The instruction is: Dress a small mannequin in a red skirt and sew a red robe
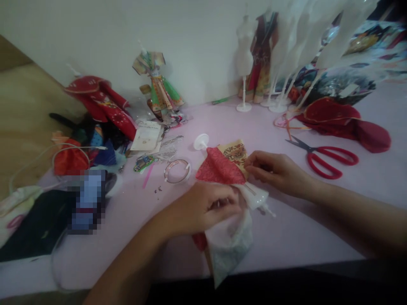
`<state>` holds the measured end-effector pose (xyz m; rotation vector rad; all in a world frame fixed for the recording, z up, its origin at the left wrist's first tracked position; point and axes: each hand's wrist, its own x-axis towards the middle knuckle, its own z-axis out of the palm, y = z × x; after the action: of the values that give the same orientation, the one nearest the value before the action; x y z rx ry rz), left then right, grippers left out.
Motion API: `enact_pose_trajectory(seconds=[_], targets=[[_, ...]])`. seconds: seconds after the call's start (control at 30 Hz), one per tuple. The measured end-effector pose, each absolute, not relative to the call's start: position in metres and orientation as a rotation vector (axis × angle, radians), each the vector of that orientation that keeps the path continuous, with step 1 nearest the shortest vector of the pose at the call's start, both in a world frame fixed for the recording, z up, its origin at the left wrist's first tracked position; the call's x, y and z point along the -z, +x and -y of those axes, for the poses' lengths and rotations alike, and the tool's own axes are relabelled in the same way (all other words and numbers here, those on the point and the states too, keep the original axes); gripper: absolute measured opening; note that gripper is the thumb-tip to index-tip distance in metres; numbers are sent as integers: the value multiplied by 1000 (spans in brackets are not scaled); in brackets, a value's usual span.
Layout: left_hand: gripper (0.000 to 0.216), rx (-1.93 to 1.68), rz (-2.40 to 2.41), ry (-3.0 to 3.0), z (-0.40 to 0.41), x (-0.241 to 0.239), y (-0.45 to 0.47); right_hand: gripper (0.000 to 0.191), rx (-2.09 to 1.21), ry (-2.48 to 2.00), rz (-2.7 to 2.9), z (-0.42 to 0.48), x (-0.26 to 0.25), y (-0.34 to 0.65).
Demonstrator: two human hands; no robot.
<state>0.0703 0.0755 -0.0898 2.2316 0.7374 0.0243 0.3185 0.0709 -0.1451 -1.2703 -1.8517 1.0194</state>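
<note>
A small dress form (258,198) lies on its side in the middle of the frame, on the pink worktop (318,220). Its long axis runs on a slant. The round white foot (201,142) points to the upper left, and the thin neck pin points to the lower right. A red cloth (219,169) covers the form's stem like a skirt, flaring toward the lower right. A patterned cloth (237,153) lies just beside the red one, along its upper right edge.

The left hand (203,208) sits just below the red cloth with its fingers curled and pressed together. It is pinching a white cloth (227,241), which hangs down toward the lower edge of the worktop. The right hand (274,171) comes in from the right, its fingertips pinched on the near corner of the patterned cloth.

Red scissors (330,161) lie to the right, well apart from the hands. A clear tape roll (177,171) lies just left of the red cloth. White dress forms (244,59) stand upright at the upper right by the wall.
</note>
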Motion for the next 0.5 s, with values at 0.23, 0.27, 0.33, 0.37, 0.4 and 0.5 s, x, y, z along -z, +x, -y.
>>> enact_pose_trajectory(seconds=[0.23,0.27,0.33,0.37,0.4,0.5], targets=[[13,125,-1272,2567,-86,98,55,17,-882,-1059,2118,-59,131,322],[10,162,-1273,2577,-86,99,54,15,-818,-956,2191,-57,128,322],[7,212,-1249,2596,-85,101,53,11,-674,-743,2346,-51,124,320],[8,223,-1240,2612,-84,102,53,11,-607,-653,2420,-48,124,318],[9,237,-1233,2626,-84,103,54,12,-549,-583,2485,-45,124,315],[13,304,-1242,2658,-84,106,56,19,-463,-465,2626,-38,128,306]])
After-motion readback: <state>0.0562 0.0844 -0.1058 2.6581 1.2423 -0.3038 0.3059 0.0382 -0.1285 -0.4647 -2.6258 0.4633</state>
